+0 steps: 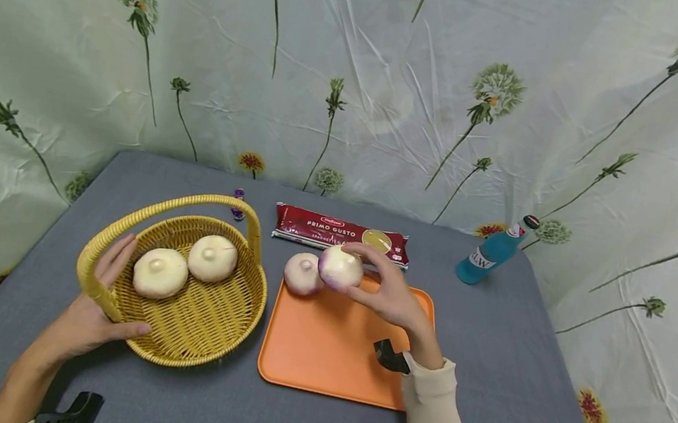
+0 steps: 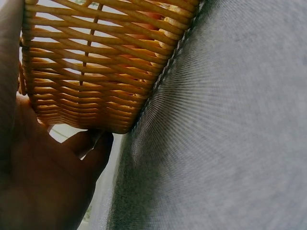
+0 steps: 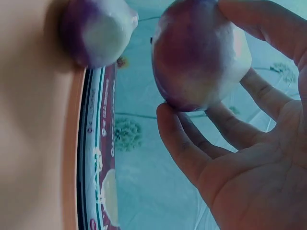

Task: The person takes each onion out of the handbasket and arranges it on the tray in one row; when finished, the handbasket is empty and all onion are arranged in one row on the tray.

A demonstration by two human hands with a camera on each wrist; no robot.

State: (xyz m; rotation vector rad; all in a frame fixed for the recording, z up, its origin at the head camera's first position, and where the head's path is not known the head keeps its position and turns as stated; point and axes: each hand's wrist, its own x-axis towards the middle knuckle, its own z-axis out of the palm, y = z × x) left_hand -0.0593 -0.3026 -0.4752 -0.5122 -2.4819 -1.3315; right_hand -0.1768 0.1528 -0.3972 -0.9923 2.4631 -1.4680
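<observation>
My right hand (image 1: 389,293) holds a white and purple turnip (image 1: 341,267) between thumb and fingers, raised over the back of the orange tray (image 1: 339,354). In the right wrist view the fingers spread round this turnip (image 3: 196,57). Just left of it, another turnip (image 1: 303,274) sits on the tray's back left corner. My left hand (image 1: 87,318) grips the left side of a yellow wicker basket (image 1: 191,356), its thumb along the front rim. Two pale turnips (image 1: 160,274) lie inside the basket. The left wrist view shows curled fingers against the wicker wall (image 2: 91,72).
A red spaghetti packet (image 1: 339,231) lies behind the tray. Toward the back right stands a blue bottle (image 1: 494,252) with a dark cap. Small purple-wrapped pieces (image 1: 239,205) lie behind the basket handle (image 1: 173,202). A flowered cloth hangs behind the grey table (image 1: 510,377).
</observation>
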